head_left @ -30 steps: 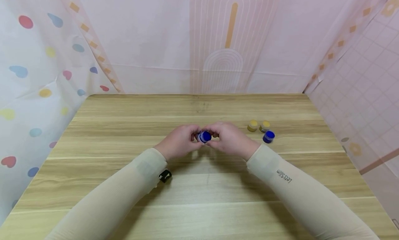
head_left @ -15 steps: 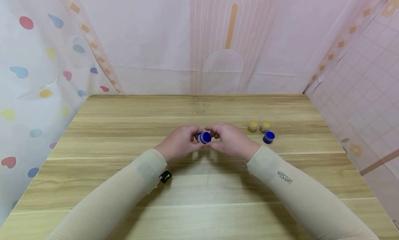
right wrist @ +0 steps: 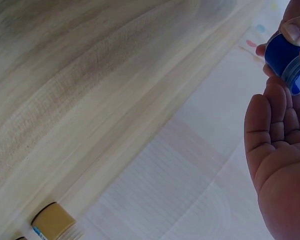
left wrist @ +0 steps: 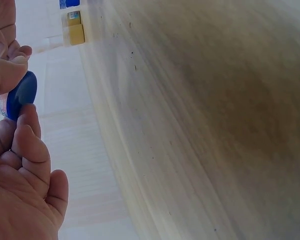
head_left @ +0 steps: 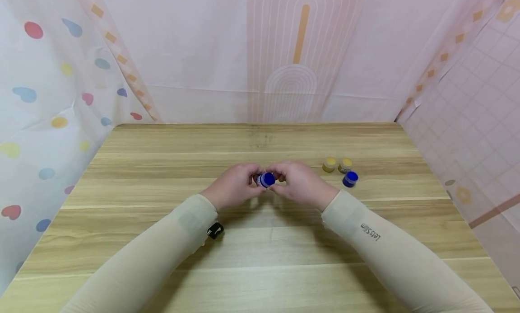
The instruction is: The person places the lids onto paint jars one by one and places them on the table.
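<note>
A small blue paint jar (head_left: 266, 179) with a clear rim is tilted between my hands above the table. My left hand (head_left: 237, 185) grips its body between thumb and fingers. In the left wrist view the jar's round blue end (left wrist: 24, 95) faces out past the fingertips, with a strip of printed label beside it. My right hand (head_left: 301, 183) pinches the jar's other end between thumb and fingertips. From the right wrist view, the blue jar body (right wrist: 281, 52) and its clear rim show between both hands; part of the jar is hidden behind fingers.
Two yellow paint jars (head_left: 329, 164) and a second blue paint jar (head_left: 350, 179) stand close together on the wooden table (head_left: 260, 268), right of my hands. A black piece (head_left: 215, 230) sits at my left sleeve. Printed curtains (head_left: 195, 55) border the table's back and sides.
The right fingers loosened slightly off the jar half a second ago and are back against it now. The left hand and the standing jars stay in place.
</note>
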`<state>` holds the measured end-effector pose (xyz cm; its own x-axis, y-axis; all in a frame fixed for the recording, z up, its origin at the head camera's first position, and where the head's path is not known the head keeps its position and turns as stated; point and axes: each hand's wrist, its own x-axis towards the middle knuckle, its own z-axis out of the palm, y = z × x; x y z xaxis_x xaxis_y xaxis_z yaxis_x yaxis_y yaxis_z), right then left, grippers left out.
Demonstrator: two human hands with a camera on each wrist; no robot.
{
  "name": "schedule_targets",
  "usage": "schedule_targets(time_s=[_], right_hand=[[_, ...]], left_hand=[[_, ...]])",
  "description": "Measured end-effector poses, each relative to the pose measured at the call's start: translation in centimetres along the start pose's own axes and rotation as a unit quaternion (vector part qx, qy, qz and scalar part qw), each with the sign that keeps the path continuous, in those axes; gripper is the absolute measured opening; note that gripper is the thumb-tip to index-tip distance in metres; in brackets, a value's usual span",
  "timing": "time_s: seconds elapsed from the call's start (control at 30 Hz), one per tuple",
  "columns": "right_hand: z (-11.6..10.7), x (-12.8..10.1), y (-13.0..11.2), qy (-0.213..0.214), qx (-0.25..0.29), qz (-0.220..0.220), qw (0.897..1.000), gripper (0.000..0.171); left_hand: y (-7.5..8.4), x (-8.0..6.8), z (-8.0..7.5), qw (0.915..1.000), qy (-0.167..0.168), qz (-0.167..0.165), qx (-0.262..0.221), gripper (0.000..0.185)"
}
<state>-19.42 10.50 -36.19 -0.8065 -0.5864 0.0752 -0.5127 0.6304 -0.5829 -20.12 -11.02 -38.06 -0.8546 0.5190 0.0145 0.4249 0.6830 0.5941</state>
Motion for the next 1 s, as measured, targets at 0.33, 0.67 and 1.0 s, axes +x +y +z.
schedule_targets(time_s=[0.33,0.67,1.0], right_hand=[[0.07,-0.09,0.15,0.002,0.001,0.013,1.000,0.033],[0.07,-0.04,0.11,-0.003,-0.002,0.011,1.000,0.037],[0.12,-0.03,0.03,-0.005,-0.006,0.013,1.000,0.036]], left_hand=[[0.13,-0.05,0.10,1.0000,0.001,-0.004,0.000,0.023],[0.01,-0.03,0.08,1.0000,0.001,-0.001,0.002,0.023],[-0.01,0.00,0.10,1.0000,-0.001,-0.005,-0.007,0.022]])
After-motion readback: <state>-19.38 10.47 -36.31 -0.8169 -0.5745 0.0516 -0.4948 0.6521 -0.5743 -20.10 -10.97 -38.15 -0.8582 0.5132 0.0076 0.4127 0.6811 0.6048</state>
